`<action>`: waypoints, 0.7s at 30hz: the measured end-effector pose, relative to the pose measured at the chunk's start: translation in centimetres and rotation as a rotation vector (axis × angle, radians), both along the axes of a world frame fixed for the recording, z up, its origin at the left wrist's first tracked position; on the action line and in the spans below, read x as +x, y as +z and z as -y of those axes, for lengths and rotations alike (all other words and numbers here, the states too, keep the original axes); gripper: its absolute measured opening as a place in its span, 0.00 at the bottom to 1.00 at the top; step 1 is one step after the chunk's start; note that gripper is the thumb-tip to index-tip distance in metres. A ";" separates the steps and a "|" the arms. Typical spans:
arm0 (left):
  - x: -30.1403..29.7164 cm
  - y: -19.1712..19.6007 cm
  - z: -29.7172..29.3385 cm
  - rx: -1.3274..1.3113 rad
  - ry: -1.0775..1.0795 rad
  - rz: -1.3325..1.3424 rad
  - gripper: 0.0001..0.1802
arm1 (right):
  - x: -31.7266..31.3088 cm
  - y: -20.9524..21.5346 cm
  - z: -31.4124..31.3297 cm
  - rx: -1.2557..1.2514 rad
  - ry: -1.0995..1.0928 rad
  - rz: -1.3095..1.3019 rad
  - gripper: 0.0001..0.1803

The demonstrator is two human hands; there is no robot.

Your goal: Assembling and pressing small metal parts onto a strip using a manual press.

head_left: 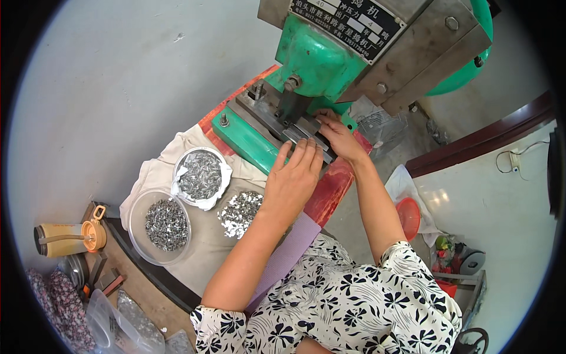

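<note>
A green punch press (318, 56) stands before me, its ram (293, 105) lowered over a dark metal die (303, 131). My left hand (298, 174) rests at the die's near edge, fingers stretched out and fingertips touching the metal, thumb apart. On the die's right side, my right hand (337, 137) has its fingers bent around the edge. What those fingers hold, if anything, is hidden. Left of the press, a lined bowl (223, 190) holds small grey metal pieces. Beside it are a clear plastic tub (137, 239) of darker pieces and a loose heap of dark and white bits (240, 213).
Beige cloth (203, 268) lies under the bowls. The press's green base (250, 141) sits on a worn red tabletop (331, 192). An orange-lidded bottle (65, 239) and plastic bags (127, 321) are at the lower left. A red basket (408, 218) is on the right.
</note>
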State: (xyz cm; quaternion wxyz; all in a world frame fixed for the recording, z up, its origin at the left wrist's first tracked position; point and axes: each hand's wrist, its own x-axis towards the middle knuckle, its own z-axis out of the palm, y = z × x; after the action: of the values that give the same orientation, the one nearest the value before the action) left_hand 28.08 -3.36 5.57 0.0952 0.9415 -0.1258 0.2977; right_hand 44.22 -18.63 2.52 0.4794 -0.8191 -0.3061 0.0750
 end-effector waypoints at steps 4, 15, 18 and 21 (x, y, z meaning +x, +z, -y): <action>0.2 -0.2 -0.2 -0.011 -0.014 0.001 0.20 | -0.4 0.8 -0.7 -0.177 -0.037 0.062 0.15; 0.9 -0.4 -0.5 -0.124 -0.067 -0.023 0.19 | -1.1 0.1 0.0 0.030 -0.090 0.060 0.18; 0.7 -1.1 -1.1 -0.353 -0.125 -0.055 0.28 | -3.1 1.3 -0.2 0.222 -0.201 -0.064 0.18; 0.2 -0.5 -1.5 -0.473 -0.159 -0.016 0.32 | -6.2 1.3 1.7 0.386 -0.307 0.059 0.13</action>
State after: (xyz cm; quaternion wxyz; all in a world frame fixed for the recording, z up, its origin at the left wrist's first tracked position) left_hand 28.24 -1.90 5.08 0.3371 0.8825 -0.1257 0.3030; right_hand 38.02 -20.30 3.84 0.6238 -0.7509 -0.2006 -0.0826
